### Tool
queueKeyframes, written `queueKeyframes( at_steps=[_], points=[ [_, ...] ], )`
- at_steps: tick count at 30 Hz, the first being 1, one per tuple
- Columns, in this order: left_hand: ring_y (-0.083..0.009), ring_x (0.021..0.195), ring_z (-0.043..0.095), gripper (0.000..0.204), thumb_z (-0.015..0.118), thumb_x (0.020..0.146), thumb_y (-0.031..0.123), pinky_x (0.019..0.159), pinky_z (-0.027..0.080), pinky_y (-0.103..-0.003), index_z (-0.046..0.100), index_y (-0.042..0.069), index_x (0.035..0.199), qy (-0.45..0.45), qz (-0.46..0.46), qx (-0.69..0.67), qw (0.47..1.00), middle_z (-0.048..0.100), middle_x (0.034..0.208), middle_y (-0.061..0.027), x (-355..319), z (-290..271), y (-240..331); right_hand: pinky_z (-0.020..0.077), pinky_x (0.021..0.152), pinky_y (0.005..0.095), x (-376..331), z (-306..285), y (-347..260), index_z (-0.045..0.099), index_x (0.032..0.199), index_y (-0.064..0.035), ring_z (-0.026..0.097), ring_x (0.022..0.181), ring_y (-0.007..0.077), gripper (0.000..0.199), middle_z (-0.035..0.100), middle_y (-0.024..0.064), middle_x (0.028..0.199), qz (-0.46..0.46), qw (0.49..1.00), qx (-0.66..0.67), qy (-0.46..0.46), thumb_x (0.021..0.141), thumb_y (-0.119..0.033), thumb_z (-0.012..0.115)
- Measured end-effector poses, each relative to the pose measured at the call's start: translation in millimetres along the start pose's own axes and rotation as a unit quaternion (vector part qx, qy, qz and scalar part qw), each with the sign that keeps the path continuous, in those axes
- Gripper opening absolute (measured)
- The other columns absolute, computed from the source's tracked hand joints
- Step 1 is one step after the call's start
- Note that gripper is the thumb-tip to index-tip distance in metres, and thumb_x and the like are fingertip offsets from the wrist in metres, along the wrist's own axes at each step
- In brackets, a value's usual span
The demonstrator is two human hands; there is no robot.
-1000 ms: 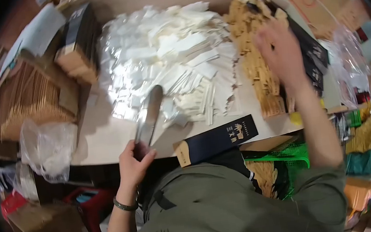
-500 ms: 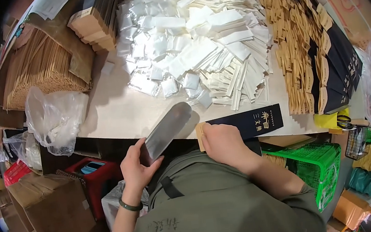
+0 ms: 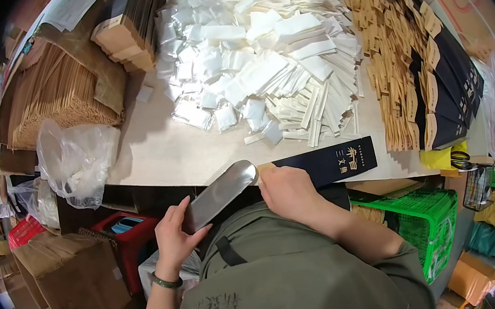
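Note:
My left hand grips the near end of a long silvery metal strip with a rounded far end, perhaps a trough-shaped scoop. The strip slants up to the right over the table's front edge. Its rounded end meets the kraft-coloured end of a dark blue paper pouch; whether it is inside or only against the opening, I cannot tell. Closed around that end of the pouch is my right hand. The rest of the pouch lies flat on the table, pointing right.
White paper packets and clear sachets are heaped at the back. Filled pouches stand in rows at right, near black scissors. At left are a carton of brown sleeves and a plastic bag. A green crate sits below.
My left hand has moved slightly left and down, lowering the metal strip. Its rounded end now meets the pouch's kraft end, where a gap showed before. My right hand has shifted slightly left.

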State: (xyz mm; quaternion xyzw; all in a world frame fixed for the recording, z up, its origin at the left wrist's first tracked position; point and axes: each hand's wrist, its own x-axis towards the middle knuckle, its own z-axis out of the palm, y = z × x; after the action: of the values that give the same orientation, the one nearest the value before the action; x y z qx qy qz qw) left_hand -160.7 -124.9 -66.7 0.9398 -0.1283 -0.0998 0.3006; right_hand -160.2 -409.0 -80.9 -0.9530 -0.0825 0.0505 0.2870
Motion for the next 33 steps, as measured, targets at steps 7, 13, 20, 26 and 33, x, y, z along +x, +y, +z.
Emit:
queueKeyframes(
  at_steps=[7,13,20,26,33],
  points=[
    [-0.0109,0.1,0.053,0.065,0.082,0.071,0.009,0.09,0.044,-0.027,0.05,0.003,0.127,-0.214,-0.076,-0.318,0.921,0.057,0.112,-0.0016,19,13,19,0.0407,0.098,0.0456,-9,-48,24,0.06,0.103,-0.0038,0.05,0.117,0.035,0.043,0.053,0.0163,0.123,-0.197,0.976,-0.082,-0.05,0.07,-0.024,0.079],
    [-0.0125,0.116,0.051,0.062,0.069,0.074,-0.002,0.1,0.04,-0.027,0.049,0.001,0.132,-0.342,0.018,-0.396,0.852,0.057,0.124,-0.0038,45,36,66,0.0454,0.095,0.0469,-10,-7,42,0.061,0.109,-0.0023,0.054,0.112,0.0374,0.043,0.056,0.0201,0.119,-0.228,0.973,-0.021,0.035,0.075,-0.024,0.076],
    [-0.0162,0.093,0.061,0.048,0.072,0.075,0.007,0.084,0.049,-0.03,0.053,0.0,0.118,0.006,-0.099,-0.214,0.972,0.065,0.103,-0.0096,30,14,25,0.0496,0.056,0.0436,11,-5,-3,0.058,0.073,-0.0048,0.062,0.061,0.035,0.032,0.061,0.0133,0.062,-0.018,0.999,0.004,0.043,0.083,-0.032,0.071],
    [-0.036,0.094,0.064,0.057,0.075,0.066,0.008,0.081,0.053,-0.039,0.056,0.004,0.12,0.085,-0.002,-0.032,0.996,0.063,0.104,-0.016,4,12,-3,0.0504,0.059,0.0455,2,-6,-6,0.059,0.073,-0.0026,0.064,0.066,0.0355,0.027,0.062,0.0153,0.067,-0.008,1.0,-0.015,-0.007,0.086,-0.025,0.066],
    [-0.0308,0.095,0.064,0.059,0.077,0.066,0.007,0.084,0.052,-0.035,0.056,0.002,0.121,-0.021,0.0,0.002,1.0,0.063,0.104,-0.0149,-10,1,-10,0.0504,0.061,0.0463,2,-1,-9,0.059,0.081,-0.0021,0.064,0.068,0.0352,0.022,0.063,0.0149,0.07,0.001,1.0,-0.006,0.006,0.086,-0.022,0.066]
  ],
)
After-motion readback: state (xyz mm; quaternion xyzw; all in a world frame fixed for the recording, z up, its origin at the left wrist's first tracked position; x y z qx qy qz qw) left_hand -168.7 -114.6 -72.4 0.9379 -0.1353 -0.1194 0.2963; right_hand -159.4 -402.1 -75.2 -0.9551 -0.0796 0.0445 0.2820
